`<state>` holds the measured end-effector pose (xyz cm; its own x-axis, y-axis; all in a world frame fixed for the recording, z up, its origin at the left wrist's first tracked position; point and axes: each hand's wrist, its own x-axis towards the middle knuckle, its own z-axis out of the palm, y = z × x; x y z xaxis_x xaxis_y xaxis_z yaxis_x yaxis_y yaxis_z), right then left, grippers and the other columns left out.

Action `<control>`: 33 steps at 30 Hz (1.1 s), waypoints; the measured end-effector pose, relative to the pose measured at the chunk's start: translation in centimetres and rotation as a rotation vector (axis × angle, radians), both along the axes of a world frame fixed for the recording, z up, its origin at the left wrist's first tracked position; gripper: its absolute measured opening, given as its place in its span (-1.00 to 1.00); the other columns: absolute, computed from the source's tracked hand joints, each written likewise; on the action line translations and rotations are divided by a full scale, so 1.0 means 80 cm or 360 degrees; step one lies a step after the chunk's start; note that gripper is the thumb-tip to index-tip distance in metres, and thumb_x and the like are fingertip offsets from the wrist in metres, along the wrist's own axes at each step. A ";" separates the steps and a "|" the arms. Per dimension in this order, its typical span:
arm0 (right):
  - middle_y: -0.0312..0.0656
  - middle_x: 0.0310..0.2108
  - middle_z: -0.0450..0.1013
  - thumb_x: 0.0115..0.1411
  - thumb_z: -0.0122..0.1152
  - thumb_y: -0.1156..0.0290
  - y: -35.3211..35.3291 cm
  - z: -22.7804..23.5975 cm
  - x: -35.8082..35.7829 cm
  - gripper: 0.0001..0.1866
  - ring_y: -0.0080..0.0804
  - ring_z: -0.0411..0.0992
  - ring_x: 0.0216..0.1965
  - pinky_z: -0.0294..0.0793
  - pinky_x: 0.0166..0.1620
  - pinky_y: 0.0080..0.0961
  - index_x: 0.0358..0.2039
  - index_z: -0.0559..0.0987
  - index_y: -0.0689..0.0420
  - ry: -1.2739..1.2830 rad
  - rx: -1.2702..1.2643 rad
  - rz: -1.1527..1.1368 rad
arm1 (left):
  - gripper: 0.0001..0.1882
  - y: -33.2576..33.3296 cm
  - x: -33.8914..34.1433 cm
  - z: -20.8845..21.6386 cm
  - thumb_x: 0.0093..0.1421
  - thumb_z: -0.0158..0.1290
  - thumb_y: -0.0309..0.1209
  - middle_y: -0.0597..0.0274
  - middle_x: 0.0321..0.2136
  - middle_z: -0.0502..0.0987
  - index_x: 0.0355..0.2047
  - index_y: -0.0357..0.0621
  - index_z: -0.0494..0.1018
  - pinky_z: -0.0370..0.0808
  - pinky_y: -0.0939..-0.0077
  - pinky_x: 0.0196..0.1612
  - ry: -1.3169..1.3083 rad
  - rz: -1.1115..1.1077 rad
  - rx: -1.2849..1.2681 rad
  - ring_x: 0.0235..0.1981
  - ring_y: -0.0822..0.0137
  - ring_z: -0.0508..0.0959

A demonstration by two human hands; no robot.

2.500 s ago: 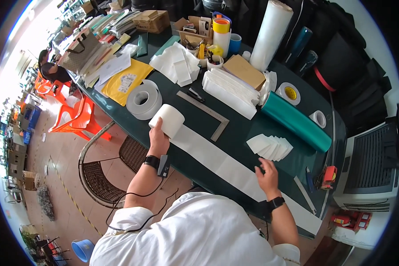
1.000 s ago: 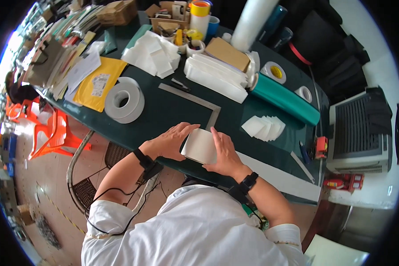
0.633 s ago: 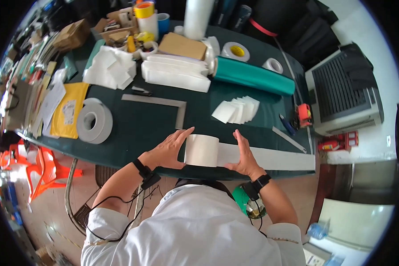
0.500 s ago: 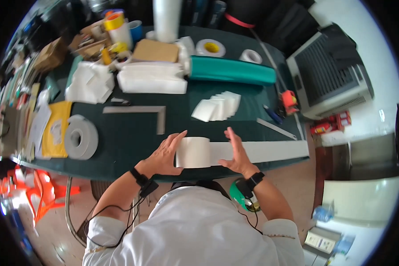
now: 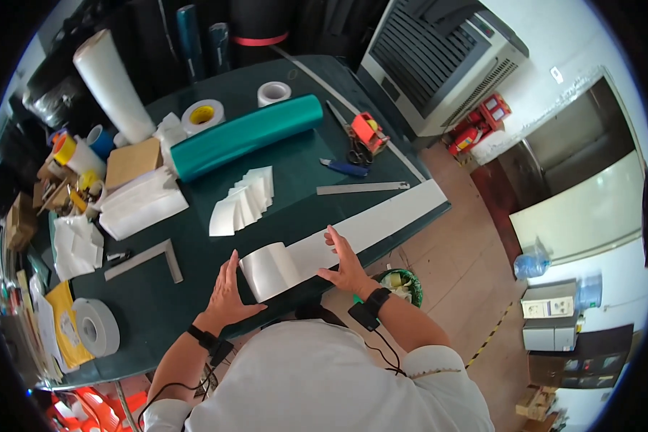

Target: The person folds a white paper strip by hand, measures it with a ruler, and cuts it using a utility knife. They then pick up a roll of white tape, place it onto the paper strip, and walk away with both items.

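Observation:
A roll of white sheet material (image 5: 268,269) lies near the front edge of the dark green table (image 5: 194,237), with its unrolled strip (image 5: 389,216) running off to the right along the edge. My left hand (image 5: 229,291) rests flat with fingers spread against the roll's left side. Just right of the roll, my right hand (image 5: 347,259) presses open on the strip. Both wrists wear black bands with cables.
A fan of cut white sheets (image 5: 243,201), a metal ruler (image 5: 363,189), a blue knife (image 5: 345,169), scissors (image 5: 356,151), a teal roll (image 5: 245,137), tape rolls (image 5: 201,115), a steel square (image 5: 151,258), a large tape roll (image 5: 95,327) and stacked white pads (image 5: 140,205) cover the table. A grey machine (image 5: 439,57) stands at the far right.
The roll has travelled rightward along the strip, rolling it up; both hands came onto the roll and moved with it. The view has swung right.

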<state>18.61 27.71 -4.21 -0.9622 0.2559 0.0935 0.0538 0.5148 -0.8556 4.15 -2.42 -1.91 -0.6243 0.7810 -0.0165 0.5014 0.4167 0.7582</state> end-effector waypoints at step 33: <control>0.08 0.08 0.41 0.33 0.06 0.27 0.169 -0.013 0.043 -0.54 0.09 0.37 0.08 0.39 0.15 -0.20 0.19 0.43 0.17 0.0125 0.0063 -0.0196 | 0.33 0.238 0.044 -0.014 -0.28 0.46 -0.31 -0.21 0.18 0.23 0.41 -0.31 -0.15 0.35 0.07 0.23 0.0249 -0.0069 0.0261 0.21 -0.14 0.29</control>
<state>22.02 41.26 -5.23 -0.9131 0.3661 0.1794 0.0524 0.5417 -0.8389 7.71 16.63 -3.02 -0.5752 0.7913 0.2074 0.6330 0.2700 0.7256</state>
